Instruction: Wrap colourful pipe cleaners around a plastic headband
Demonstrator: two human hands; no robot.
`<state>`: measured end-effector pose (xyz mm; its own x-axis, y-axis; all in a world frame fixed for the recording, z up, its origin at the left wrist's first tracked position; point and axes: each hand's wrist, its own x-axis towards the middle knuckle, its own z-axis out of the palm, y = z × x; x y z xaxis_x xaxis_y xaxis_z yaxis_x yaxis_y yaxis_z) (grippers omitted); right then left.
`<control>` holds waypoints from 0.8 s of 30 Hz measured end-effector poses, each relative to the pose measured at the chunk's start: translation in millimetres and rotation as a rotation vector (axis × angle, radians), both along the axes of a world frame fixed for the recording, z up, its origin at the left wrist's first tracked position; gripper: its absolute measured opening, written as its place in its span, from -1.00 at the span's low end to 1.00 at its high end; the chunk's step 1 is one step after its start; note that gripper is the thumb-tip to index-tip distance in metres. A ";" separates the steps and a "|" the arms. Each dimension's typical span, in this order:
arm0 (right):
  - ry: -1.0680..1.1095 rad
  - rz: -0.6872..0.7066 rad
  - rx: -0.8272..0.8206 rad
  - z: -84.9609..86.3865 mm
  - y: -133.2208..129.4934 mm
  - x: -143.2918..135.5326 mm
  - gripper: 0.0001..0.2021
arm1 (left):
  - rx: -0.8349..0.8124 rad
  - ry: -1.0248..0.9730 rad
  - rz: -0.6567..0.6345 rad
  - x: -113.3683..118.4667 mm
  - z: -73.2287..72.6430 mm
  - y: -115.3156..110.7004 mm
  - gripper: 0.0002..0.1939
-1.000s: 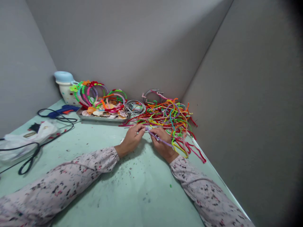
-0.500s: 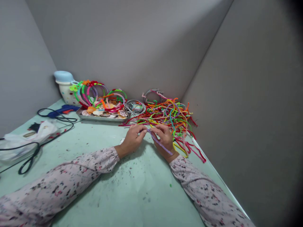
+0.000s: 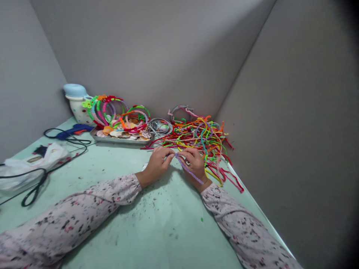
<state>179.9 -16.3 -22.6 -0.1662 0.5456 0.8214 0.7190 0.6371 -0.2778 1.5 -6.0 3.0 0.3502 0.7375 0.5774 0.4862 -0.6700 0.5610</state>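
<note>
Pinching purple pipe cleaner (image 3: pixel 190 172) with left hand (image 3: pixel 157 163) and right hand (image 3: pixel 195 166), thumb to finger, near its far visible end, just in front of colourful pile (image 3: pixel 193 137); likely light, soft, bendy, not slippery; grip close to that end

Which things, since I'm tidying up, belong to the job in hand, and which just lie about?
Probably in the job:
- purple fuzzy strip, pinched by left hand and right hand
- colourful strip pile
- wrapped hoops

Apparently lying about:
- blue-lidded container
- plastic bag
- black cord
</note>
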 end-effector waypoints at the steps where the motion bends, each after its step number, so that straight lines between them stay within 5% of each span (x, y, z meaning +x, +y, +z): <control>1: 0.010 -0.004 -0.010 0.0 -0.3 -0.6 -0.82 | -0.002 0.002 0.001 0.1 0.0 0.1 -0.83; 24: 0.052 0.011 -0.084 6.8 -4.2 -5.8 -0.86 | 0.034 0.028 0.015 0.3 -3.6 2.3 -0.84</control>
<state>174.1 -20.5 -15.7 -0.1309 0.6110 0.7807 0.6949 0.6182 -0.3674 1.7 -3.7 -0.6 0.3553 0.7232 0.5922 0.5118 -0.6806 0.5242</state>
